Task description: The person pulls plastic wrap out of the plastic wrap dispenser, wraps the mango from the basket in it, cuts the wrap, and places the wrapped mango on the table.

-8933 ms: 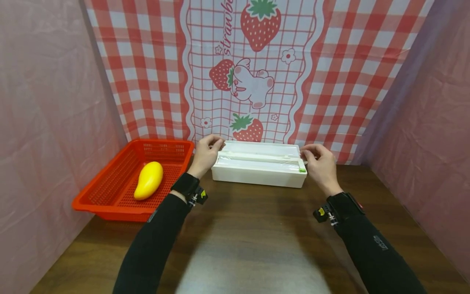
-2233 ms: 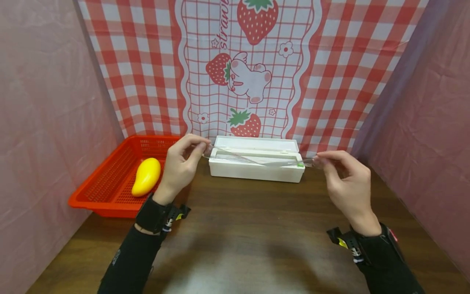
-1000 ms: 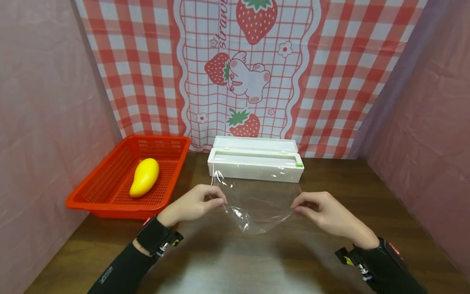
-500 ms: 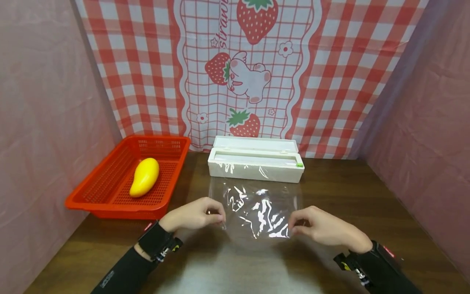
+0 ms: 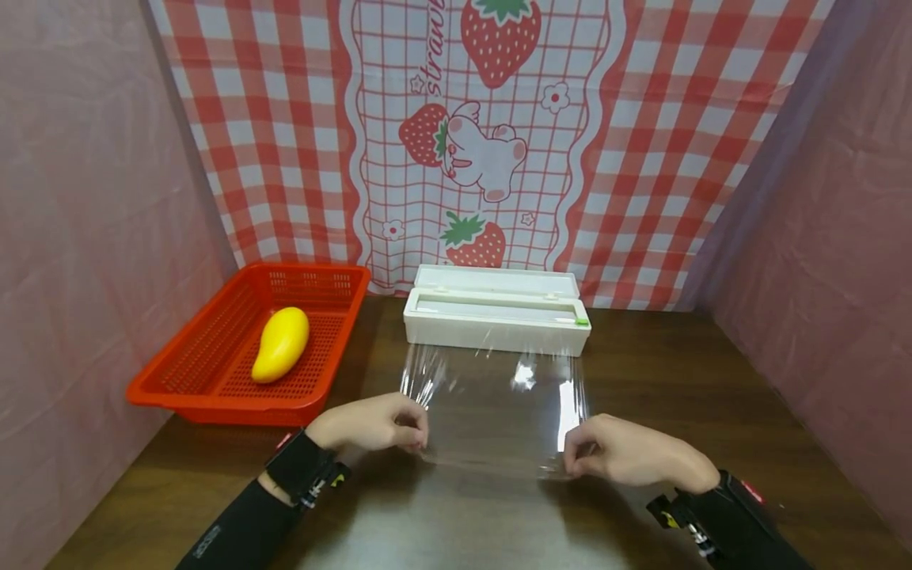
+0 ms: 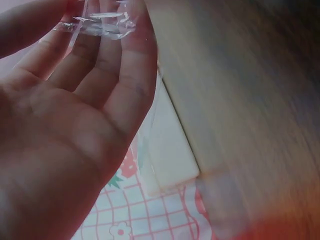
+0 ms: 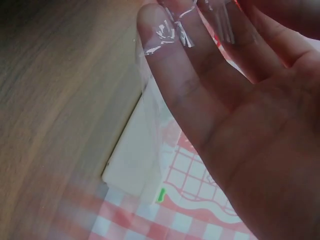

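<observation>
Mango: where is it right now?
Head view, left side: the yellow mango lies inside the red basket, left of the white wrap dispenser and beyond the left hand.

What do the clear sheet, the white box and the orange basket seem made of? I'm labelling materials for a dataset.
The clear sheet looks like thin glossy plastic film: see-through, wrinkled, with bright glints, pinched by the left hand and right hand. The white box seems rigid matte plastic, smooth and evenly coloured. The orange basket looks like moulded plastic, with perforated mesh walls.
</observation>
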The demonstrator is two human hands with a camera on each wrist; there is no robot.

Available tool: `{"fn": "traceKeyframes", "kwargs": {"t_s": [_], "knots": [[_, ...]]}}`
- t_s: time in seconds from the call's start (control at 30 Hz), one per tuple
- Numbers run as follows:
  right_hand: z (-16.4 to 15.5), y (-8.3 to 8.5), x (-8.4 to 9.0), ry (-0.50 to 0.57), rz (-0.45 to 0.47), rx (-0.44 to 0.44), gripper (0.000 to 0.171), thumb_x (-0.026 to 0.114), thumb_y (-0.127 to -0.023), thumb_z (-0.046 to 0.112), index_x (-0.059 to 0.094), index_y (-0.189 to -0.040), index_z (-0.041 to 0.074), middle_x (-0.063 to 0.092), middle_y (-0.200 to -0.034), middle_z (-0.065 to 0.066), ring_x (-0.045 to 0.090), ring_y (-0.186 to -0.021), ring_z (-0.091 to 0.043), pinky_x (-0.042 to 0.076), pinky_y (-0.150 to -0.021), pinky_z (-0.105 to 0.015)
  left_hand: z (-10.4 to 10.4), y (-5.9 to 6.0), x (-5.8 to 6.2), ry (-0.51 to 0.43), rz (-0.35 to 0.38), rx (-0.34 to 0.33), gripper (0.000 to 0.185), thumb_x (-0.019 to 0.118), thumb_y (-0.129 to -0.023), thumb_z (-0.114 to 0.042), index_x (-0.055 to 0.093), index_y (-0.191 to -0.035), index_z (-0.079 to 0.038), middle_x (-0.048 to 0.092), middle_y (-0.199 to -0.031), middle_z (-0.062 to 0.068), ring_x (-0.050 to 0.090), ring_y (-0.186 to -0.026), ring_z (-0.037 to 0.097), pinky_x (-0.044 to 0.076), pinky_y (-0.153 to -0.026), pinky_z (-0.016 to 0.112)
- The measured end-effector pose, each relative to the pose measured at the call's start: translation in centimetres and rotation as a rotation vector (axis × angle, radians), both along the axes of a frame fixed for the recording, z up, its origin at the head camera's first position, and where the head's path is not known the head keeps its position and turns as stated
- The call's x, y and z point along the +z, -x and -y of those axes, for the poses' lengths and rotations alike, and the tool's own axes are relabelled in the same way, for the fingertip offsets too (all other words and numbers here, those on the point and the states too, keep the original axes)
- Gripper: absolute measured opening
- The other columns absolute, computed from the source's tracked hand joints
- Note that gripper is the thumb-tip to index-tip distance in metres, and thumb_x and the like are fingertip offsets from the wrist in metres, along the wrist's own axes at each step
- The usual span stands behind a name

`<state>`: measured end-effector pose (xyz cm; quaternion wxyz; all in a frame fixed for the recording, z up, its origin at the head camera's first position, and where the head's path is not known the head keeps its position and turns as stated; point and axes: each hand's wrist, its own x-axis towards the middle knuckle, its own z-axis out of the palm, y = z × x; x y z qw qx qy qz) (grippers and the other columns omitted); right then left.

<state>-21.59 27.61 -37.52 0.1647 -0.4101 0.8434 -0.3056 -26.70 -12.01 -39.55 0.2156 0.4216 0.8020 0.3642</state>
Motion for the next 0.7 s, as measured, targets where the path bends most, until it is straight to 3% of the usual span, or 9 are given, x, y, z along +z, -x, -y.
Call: {"fn": "traceKeyframes", "kwargs": {"t_s": [0.2,0.43,0.7], "knots": [[0.05,-0.01,-0.16,-0.002,0.004,0.023,0.019,0.067,-0.094,0.002,0.068,-0.087,0.021,0.064,-0.082,0.013,0.056,-0.073,0.000,0.051,-0.066,-0.025,0.26,0.10,-0.10,0.015,0.020,-0.027,0.013,0.061,-0.096,-0.004,0.070,-0.087,-0.006,0.065,-0.081,-0.001,0.060,-0.076,0.009,0.053,-0.075,0.026],[-0.04,0.03,-0.43,-0.028,0.075,-0.005,0.018,0.067,-0.093,0.003,0.070,-0.084,0.019,0.067,-0.086,0.013,0.063,-0.081,-0.003,0.056,-0.075,-0.028,-0.10,0.12,-0.50,0.090,-0.021,-0.079,0.015,0.060,-0.094,-0.005,0.071,-0.085,-0.010,0.060,-0.077,-0.009,0.050,-0.072,0.003,0.043,-0.068,0.022],[0.05,-0.16,-0.71,-0.058,0.099,0.028,0.020,0.066,-0.086,-0.003,0.071,-0.083,0.016,0.063,-0.084,0.014,0.063,-0.078,-0.002,0.056,-0.070,-0.026,-0.31,-0.07,-0.84,0.126,-0.005,-0.109,0.015,0.063,-0.094,-0.005,0.074,-0.085,-0.011,0.066,-0.080,-0.009,0.053,-0.075,0.001,0.045,-0.073,0.022]]}}
